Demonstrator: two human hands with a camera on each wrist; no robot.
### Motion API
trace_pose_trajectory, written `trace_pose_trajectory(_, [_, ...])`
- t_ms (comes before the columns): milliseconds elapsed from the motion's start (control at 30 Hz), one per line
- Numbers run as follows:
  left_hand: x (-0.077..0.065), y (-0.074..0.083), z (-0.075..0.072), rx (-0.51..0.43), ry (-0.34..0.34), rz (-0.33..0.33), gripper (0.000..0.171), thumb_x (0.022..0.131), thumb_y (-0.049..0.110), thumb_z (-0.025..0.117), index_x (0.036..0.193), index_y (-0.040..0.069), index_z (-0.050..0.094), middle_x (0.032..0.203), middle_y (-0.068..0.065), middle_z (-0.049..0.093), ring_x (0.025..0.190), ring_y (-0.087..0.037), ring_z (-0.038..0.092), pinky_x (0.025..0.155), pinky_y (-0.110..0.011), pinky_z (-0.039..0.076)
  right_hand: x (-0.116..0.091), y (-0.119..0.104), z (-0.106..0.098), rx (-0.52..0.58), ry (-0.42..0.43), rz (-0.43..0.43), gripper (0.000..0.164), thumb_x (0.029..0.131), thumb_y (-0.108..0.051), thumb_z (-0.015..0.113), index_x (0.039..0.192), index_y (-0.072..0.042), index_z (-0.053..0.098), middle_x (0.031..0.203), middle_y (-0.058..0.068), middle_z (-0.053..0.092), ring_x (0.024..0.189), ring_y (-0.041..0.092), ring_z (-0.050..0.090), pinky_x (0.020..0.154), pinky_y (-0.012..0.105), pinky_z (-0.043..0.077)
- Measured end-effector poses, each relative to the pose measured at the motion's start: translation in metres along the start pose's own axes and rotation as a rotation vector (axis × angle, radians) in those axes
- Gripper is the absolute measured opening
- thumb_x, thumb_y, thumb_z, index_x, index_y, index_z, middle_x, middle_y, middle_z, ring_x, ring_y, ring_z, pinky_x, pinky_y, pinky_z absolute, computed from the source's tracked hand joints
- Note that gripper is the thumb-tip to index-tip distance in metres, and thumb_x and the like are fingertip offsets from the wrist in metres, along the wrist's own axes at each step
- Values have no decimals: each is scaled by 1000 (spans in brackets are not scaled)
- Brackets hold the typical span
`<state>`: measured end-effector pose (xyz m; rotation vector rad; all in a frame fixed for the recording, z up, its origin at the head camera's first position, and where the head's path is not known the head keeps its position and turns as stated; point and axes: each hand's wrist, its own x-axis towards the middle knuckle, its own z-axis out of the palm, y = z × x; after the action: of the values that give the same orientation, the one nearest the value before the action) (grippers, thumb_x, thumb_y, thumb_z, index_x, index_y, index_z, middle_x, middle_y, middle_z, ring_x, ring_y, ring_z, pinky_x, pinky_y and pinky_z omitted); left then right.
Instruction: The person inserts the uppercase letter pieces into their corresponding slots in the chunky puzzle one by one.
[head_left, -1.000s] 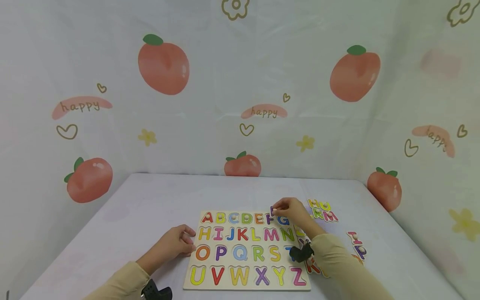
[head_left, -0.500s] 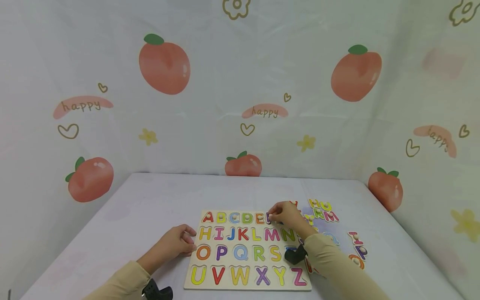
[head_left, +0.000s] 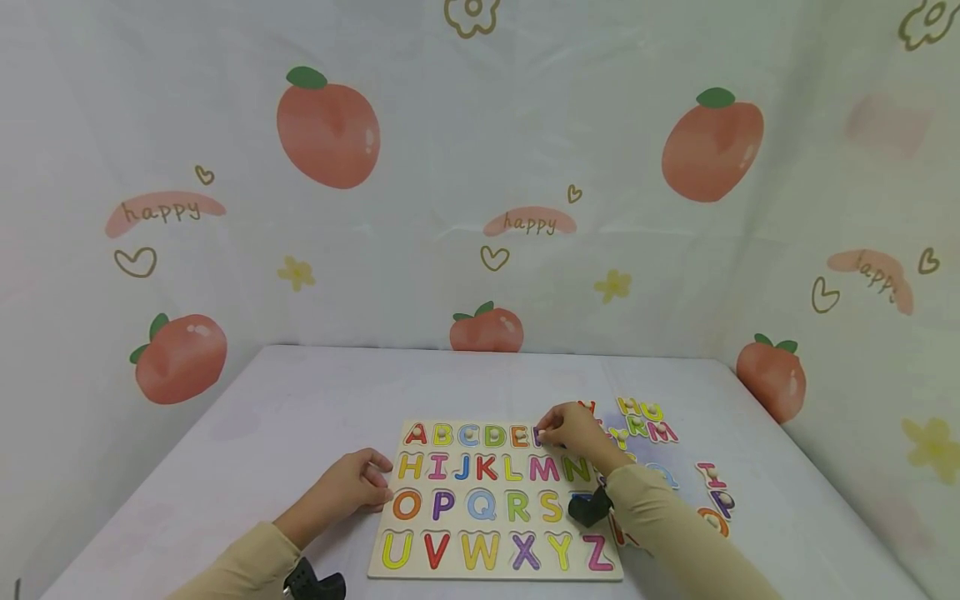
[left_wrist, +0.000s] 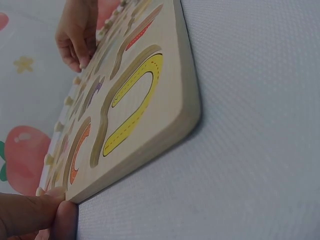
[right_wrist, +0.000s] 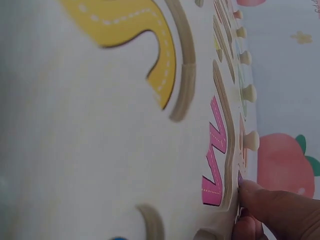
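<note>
1. On the white table (head_left: 337, 383), an alphabet board (head_left: 498, 527) is lying flat.
2. The left hand (head_left: 348, 483) is pinching the board's left edge.
3. The right hand (head_left: 576, 432) is pinching a purple letter (head_left: 536, 435).
4. Loose letters (head_left: 662, 432) are lying right of the board.
5. The purple letter, partly hidden, is being held beside the orange E (head_left: 519, 437).

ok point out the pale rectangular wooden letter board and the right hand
Pale rectangular wooden letter board (left_wrist: 166, 107): left wrist view, bare wood near corner
Right hand (head_left: 578, 430): head view, its back
</note>
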<state>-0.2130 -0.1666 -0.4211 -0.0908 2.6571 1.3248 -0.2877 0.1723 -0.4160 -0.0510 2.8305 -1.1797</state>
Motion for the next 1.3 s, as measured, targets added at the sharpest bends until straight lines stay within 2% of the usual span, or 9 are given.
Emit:
trace_pose_trajectory(500, [1,-1,0,-5,3,0,38,76,1,77,108,-3,59,78,-7,58,62,-15,57,59,-27,53,4,-1,-1,-40,-33,12,9,81,-9,76,85,-10,68,78,3,62,71,15,55,62,25,44])
trace_pose_trajectory(767, [2,-2,1,9,4,-12,39,76,2,78,109,-2,59,79,-7,59,63,-15,58,59,-27,53,3,0,-4,1,-41,0,11,81,-9,76,88,-8,68,80,3,63,71,15,56,62,25,46])
trace_pose_trajectory(1033, [1,-1,1,-3,7,-16,38,76,2,78,109,-2,59,79,-7,59,64,-15,57,60,-27,53,-10,-9,-26,24,-41,-20,18,83,-15,75,99,-9,69,95,5,63,82,18,57,75,33,51])
trace_pose_trajectory(1300, [1,-2,1,2,1,0,37,76,1,77,108,-2,59,79,-7,58,64,-15,57,60,-27,53,-18,7,-57,95,-6,-112,25,88,-15,70,109,-2,66,98,10,65,86,18,62,79,35,55])
